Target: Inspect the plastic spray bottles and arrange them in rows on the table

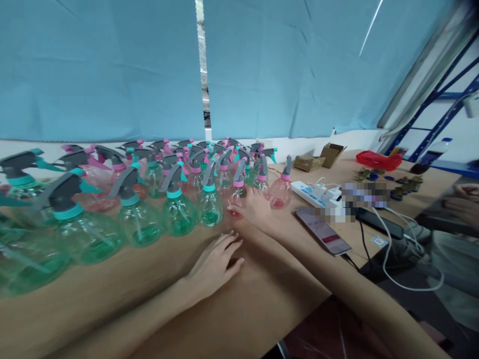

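My right hand (257, 208) is at a pink spray bottle (238, 192) with a grey trigger head, its thumb across the front of the bottle and its fingers along the right side. The bottle stands upright at the right end of the front row. My left hand (216, 260) lies on the table just in front, fingers spread, holding nothing. Left of the pink bottle stands a green spray bottle (210, 212) with a turquoise collar. Another pink spray bottle (280, 193) is to the right of my right hand.
Several more green and pink spray bottles (90, 234) crowd the table's left and back. A phone (322, 232), a power strip (310, 193) and white cables lie right. Farther back are a cardboard box (332, 155) and a red bag (378, 160). Another person's hands (462, 202) show at right.
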Demonstrator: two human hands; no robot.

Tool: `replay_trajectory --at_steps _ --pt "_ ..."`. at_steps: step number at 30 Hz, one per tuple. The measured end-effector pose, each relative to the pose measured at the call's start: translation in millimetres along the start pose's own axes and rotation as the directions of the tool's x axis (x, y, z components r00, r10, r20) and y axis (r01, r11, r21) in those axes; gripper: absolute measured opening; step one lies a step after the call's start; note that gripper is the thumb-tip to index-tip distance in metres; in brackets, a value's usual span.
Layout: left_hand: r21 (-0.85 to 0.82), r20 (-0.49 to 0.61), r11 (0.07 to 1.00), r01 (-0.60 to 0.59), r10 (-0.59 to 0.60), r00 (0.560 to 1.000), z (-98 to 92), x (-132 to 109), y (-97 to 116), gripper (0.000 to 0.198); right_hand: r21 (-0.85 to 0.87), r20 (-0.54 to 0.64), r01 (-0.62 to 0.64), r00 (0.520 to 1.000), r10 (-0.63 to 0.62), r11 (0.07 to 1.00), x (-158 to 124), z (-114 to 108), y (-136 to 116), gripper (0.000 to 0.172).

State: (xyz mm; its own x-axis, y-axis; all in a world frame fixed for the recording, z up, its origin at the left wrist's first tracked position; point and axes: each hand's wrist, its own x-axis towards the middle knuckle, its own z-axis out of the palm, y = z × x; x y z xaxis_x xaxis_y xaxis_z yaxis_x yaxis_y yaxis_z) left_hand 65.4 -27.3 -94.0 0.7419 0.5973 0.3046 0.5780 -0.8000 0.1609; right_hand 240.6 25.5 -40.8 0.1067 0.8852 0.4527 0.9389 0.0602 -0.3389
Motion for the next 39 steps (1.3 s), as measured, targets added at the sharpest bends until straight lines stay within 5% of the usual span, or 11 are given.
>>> replay_trajectory --at_steps 11,16,22,35,39 --pt "0.054 0.155 0.998 -0.03 0.021 0.988 -7.6 5 4 0.057 0.035 -0.039 -0.016 0.999 0.018 0.999 0 -1 -3 0.077" --pt "0.057 0.154 0.997 -0.044 0.035 0.987 -6.5 7 4 0.059 0.147 -0.117 0.014 0.993 0.003 0.989 -8 -23 29 0.06" --pt "0.027 0.16 0.998 -0.059 0.054 0.986 -1.5 16 2 0.066 0.152 -0.176 -0.102 0.976 0.128 0.983 -1 -41 74 0.055" --pt "0.054 0.17 0.996 -0.078 0.068 0.983 17.0 60 7 0.068 0.17 -0.061 -0.061 0.996 0.073 0.984 31 -12 75 0.072" --pt "0.056 0.155 0.994 -0.09 0.08 0.985 22.2 67 4 0.062 0.125 -0.016 -0.089 0.996 0.091 0.988 35 -10 76 0.065"
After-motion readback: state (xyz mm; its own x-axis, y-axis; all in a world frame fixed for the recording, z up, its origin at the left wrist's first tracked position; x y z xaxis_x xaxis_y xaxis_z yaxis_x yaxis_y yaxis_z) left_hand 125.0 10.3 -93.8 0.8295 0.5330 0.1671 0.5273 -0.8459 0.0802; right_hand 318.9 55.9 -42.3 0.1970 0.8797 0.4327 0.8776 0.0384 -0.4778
